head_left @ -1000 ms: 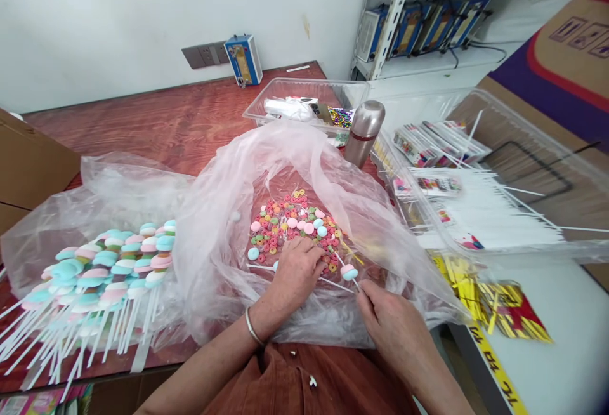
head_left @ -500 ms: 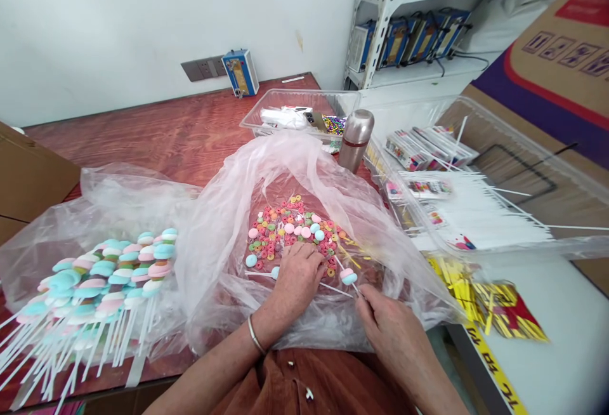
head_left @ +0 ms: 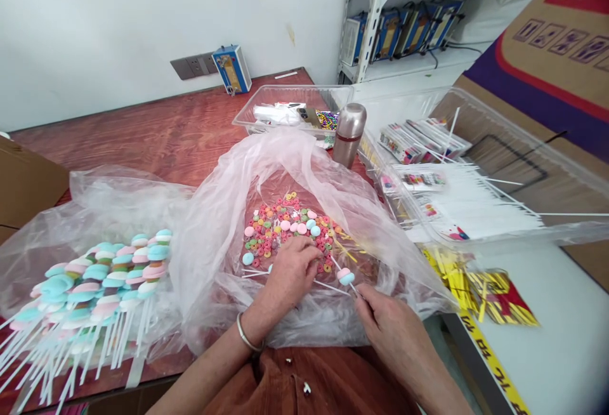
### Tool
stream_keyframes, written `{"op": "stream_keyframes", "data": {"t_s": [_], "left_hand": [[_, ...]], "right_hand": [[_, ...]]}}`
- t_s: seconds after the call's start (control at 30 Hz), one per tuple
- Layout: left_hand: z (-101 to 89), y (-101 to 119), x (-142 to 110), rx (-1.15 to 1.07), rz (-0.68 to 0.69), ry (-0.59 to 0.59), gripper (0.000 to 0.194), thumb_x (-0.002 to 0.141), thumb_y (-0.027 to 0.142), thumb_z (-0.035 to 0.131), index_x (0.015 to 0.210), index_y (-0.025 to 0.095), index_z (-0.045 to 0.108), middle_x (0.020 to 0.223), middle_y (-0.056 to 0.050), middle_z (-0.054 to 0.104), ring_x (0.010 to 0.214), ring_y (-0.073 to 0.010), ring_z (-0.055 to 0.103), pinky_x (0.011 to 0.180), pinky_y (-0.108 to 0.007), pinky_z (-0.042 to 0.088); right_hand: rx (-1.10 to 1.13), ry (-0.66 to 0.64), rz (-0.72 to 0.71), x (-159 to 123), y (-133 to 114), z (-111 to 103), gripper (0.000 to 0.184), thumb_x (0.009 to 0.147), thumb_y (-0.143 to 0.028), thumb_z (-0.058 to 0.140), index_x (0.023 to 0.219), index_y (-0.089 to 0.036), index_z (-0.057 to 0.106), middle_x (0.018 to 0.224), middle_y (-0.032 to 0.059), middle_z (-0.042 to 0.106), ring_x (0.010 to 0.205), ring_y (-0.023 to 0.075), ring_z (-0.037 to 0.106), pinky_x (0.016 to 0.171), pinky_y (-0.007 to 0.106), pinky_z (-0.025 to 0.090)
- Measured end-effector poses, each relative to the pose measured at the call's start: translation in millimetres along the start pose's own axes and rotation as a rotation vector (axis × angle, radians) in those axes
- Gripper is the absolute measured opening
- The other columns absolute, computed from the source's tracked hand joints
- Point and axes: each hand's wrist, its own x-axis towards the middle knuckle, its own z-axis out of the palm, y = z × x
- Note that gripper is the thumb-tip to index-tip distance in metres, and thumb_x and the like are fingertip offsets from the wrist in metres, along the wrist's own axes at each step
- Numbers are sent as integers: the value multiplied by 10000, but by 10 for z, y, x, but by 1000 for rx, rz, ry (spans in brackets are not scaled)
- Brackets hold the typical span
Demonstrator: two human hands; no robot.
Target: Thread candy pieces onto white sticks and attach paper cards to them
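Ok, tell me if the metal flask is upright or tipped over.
Upright: the flask has its rounded top pointing up and its body rising from behind the plastic sheet.

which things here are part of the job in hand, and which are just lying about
Probably part of the job:
- stick with marshmallows, in the right hand
- loose ring-shaped sweets and marshmallow rounds by the left hand
- loaded sticks on the left
- white sticks in the clear tub

Apparently just lying about:
- steel flask
- blue-cased device
- printed cardboard box
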Motion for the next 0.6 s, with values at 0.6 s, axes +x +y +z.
{"op": "stream_keyframes", "data": {"t_s": [0.6], "left_hand": [[-36, 76, 51, -425, -203, 18, 216, 914, 274, 588, 753, 188, 702, 736, -19, 681, 751, -170, 612, 727, -299, 467]], "right_hand": [[228, -18, -47, -68, -23, -17, 292, 965, -288, 311, 768, -228, 518, 735, 26, 667, 687, 197, 629, 617, 267, 310]]}}
